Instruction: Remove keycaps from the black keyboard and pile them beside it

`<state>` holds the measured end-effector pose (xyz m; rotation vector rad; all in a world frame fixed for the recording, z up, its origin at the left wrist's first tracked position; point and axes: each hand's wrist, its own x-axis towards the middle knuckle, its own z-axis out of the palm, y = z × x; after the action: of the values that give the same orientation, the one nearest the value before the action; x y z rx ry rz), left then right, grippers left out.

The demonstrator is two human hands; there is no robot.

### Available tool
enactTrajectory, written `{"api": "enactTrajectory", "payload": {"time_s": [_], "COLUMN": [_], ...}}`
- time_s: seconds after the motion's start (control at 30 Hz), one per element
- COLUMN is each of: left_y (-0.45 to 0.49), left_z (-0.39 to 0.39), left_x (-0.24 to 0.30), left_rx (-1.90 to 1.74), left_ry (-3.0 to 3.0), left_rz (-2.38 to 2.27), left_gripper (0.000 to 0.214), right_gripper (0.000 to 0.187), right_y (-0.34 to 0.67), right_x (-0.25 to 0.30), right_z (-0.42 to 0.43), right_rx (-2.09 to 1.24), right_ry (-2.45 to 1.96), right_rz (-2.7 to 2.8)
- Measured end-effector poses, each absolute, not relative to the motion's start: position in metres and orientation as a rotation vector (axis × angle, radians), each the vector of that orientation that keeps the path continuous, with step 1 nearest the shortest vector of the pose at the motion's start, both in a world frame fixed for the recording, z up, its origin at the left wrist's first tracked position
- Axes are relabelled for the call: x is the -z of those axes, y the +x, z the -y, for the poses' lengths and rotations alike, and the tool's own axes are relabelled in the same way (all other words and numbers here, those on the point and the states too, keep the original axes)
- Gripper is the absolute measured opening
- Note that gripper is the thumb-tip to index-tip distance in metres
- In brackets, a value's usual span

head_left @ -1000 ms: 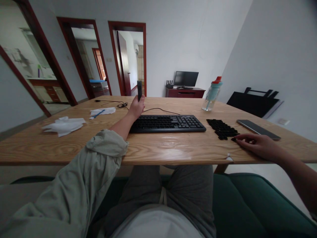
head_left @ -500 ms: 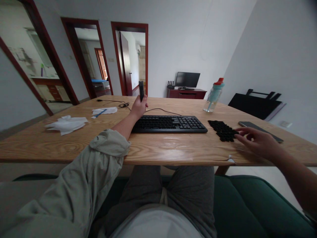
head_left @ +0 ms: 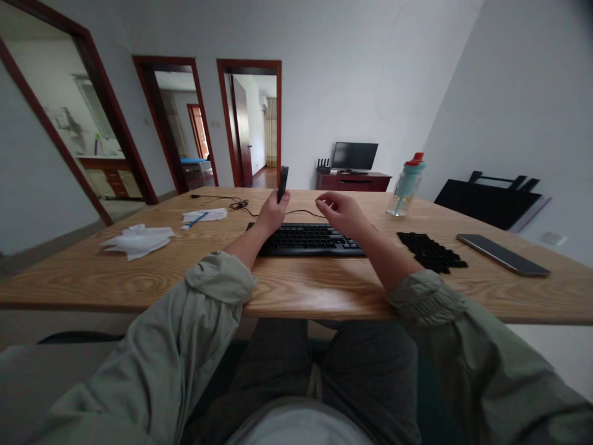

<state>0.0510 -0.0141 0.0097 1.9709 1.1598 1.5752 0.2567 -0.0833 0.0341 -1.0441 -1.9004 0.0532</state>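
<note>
My left hand is closed around a slim black bar-shaped object, which stands upright above the left end of the black keyboard. My right hand hovers over the keyboard's right part, its fingers curled together in a pinch. Whatever may be between those fingertips is too small to make out. The right hand and forearm hide part of the number pad. To the right of that forearm lies a flat group of small black pieces that look like keycaps.
A grey phone-like slab lies at the right, and a water bottle stands behind. At the left are crumpled white tissue, a blue pen-like stick on more tissue, and a coiled cable. The table's front edge runs close to my body.
My right hand has left the black keycap pieces and moved left to above the keyboard. The left hand still holds the black bar. The view has shifted slightly.
</note>
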Motion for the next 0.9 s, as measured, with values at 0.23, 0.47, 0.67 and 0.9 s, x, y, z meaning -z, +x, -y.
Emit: {"api": "enactTrajectory", "payload": {"time_s": [0.23,0.47,0.67,0.9], "left_y": [0.065,0.063,0.051,0.05], "left_z": [0.033,0.029,0.023,0.02], "left_x": [-0.009,-0.002,0.0,0.002], "left_rx": [-1.284,-1.07,-1.004,-0.939], "left_ry": [2.412,2.538,2.47,2.504], "left_rz": [-0.929,-1.026,-1.065,-1.091], "left_gripper": [0.037,0.032,0.026,0.025], "right_gripper": [0.045,0.048,0.049,0.048], "right_y": [0.217,0.234,0.237,0.239], "right_x": [-0.018,-0.003,0.004,0.007], "right_z": [0.054,0.048,0.049,0.05], "right_rx": [-0.356,-0.395,-0.376,-0.363], "right_ry": [-0.974,-1.071,-1.191,-1.23], "right_rz": [1.815,1.574,1.527,1.518]}}
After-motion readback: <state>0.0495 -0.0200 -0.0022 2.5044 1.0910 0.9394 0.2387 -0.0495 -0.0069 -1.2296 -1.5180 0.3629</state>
